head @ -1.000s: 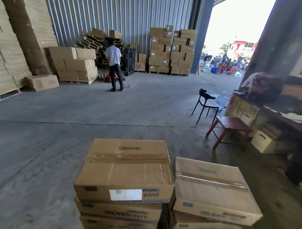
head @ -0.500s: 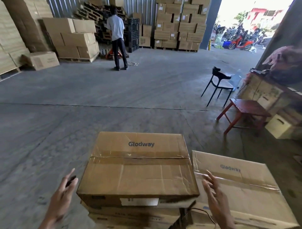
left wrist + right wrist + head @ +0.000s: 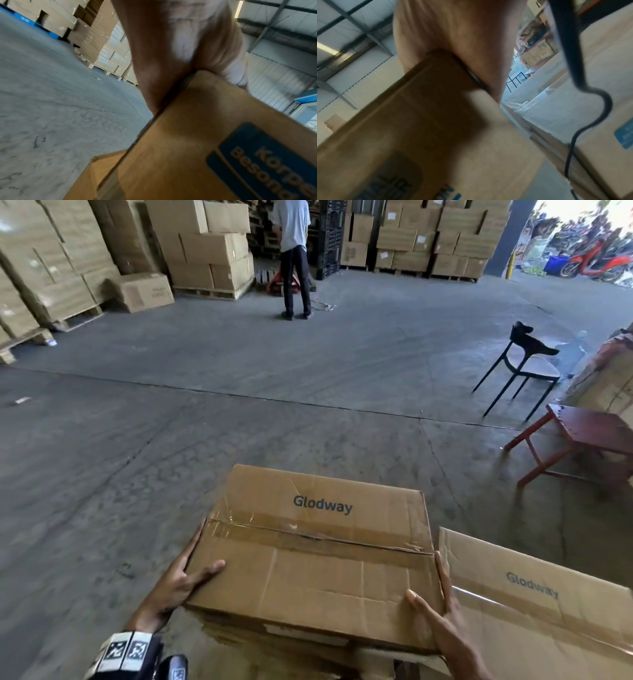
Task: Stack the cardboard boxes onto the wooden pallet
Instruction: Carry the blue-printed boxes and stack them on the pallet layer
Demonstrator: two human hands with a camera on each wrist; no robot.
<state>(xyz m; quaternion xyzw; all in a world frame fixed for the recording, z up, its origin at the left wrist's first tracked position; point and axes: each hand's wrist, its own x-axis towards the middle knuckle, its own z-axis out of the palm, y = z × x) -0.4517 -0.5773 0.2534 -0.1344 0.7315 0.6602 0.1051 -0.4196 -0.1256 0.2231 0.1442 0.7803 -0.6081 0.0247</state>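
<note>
Top box gripped, not yet carried to a pallet.
The box [image 3: 315, 563], atop its stack, is clasped at both sides by the left hand [image 3: 174, 587] and right hand [image 3: 442, 621], thumbs over the top; no placement is seen.

A grey concrete floor [image 3: 239, 392], scuffed and crossed by a dark joint line, stretches across a warehouse toward stacks of brown cartons on pallets [image 3: 209, 251] at the far side. A person in a light shirt and dark trousers [image 3: 294, 258] stands with their back turned beside a red pallet jack [image 3: 274, 284]. At right, a black chair [image 3: 520, 368] stands near a low red wooden stool [image 3: 582, 440], with more cartons just beyond. Bright daylight pours through an open doorway [image 3: 582, 241] at the far right, where parked motorbikes are visible outside. In the wrist views, corrugated metal walls [image 3: 274, 81] and steel roof beams [image 3: 351, 20] show overhead.
</note>
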